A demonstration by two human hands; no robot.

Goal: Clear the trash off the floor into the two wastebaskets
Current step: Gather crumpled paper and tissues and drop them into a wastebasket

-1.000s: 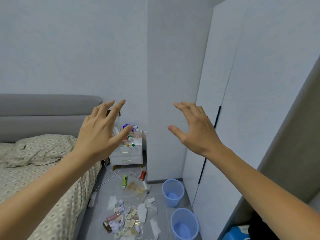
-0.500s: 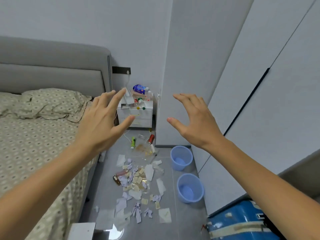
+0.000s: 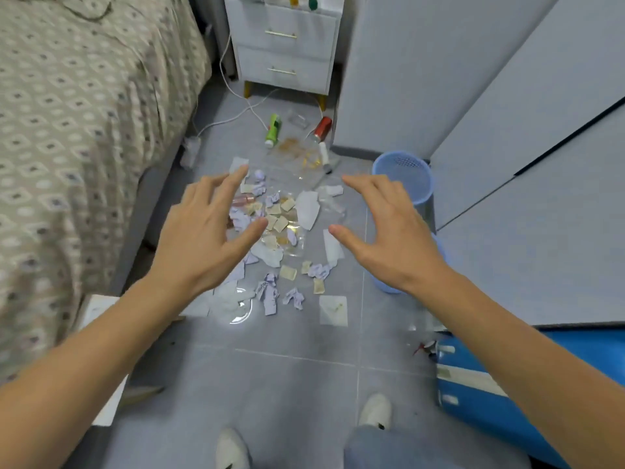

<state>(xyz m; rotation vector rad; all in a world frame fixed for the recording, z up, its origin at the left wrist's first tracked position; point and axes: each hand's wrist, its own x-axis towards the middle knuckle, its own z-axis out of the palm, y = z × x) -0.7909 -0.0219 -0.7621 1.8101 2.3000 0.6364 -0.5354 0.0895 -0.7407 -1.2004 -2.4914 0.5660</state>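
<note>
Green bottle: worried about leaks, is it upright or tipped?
Tipped. The green bottle lies flat on the floor near the nightstand.

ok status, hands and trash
Left hand and right hand open, holding nothing. Paper scraps on floor. Far wastebasket clear; near one mostly hidden behind right hand.
</note>
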